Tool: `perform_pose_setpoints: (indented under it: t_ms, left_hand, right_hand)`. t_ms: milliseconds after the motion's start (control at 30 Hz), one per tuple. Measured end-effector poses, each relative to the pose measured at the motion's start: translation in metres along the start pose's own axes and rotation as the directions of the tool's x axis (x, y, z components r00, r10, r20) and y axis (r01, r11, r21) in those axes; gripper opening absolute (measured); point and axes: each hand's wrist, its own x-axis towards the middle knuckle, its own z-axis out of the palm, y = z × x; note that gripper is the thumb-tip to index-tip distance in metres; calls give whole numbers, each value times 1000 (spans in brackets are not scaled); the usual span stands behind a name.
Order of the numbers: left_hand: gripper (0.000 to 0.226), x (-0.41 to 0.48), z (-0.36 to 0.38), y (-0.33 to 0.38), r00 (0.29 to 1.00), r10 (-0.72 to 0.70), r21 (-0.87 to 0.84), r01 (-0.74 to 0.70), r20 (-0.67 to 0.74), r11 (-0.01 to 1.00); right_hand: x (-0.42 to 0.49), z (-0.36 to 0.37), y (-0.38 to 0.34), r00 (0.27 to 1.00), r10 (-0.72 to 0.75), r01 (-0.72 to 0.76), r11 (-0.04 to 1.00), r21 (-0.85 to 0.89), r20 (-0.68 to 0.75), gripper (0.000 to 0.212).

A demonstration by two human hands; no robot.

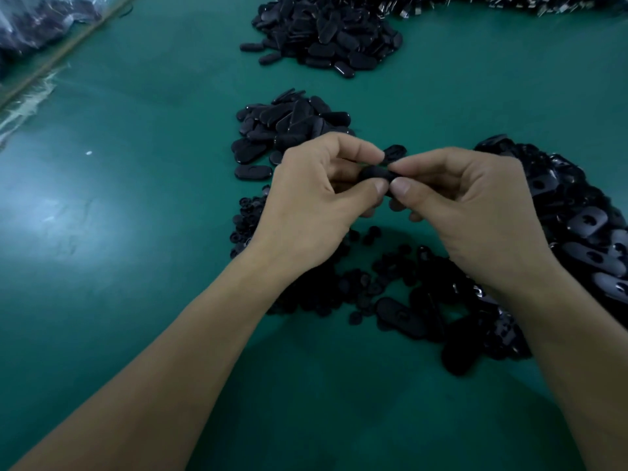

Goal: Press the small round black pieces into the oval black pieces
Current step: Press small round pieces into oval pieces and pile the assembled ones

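Left hand [306,205], right hand [475,212] both pinch oval piece [373,173], long axis left-right.

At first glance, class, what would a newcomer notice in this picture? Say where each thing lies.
Two hands meet mid-frame: the left hand and right hand pinch a black piece between them. Beyond and to the right, piles of oval pieces lie on the green table; small round pieces are scattered beneath the wrists.

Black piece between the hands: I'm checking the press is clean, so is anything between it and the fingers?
Nothing visible is. The left hand and the right hand both pinch the black piece directly with bare fingers.
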Motion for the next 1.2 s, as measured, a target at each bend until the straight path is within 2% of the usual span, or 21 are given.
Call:
perform_pose_setpoints:
  t_ms: [133, 367, 600, 867, 1000, 1100, 1200]
  left_hand:
    - [19, 0, -1, 0, 999, -35, -62, 34, -17, 998]
    - [19, 1, -3, -1, 998, -69, -89, 69, 2, 994]
    - [19, 2, -3, -3, 999, -43, -14, 43, -18, 999]
    - [21, 1, -3, -3, 999, 12, 86, -8, -42, 996]
    - [21, 1, -3, -2, 997, 49, 194, -37, -53, 980]
    - [22, 2, -5, -2, 996, 60, 178, -48, -65, 983]
    - [30, 7, -11, -3, 988, 45, 135, -25, -146, 991]
  right_hand:
    - [0, -2, 1, 1000, 1, -1, 999, 45, 15, 17]
    - [-1, 0, 2, 1000, 10, -10, 1000, -23, -4, 19]
    - [-1, 3, 1, 999, 47, -49, 992, -113, -20, 16]
    - [-2, 2, 0, 997, 77, -80, 993, -90, -31, 12]
    - [-2, 3, -1, 997, 69, -70, 993, -97, -17, 16]
    - [-1, 2, -1, 998, 55, -57, 995, -82, -28, 17]
    - [-1, 2, 0, 995, 76, -82, 993, -80, -70, 21]
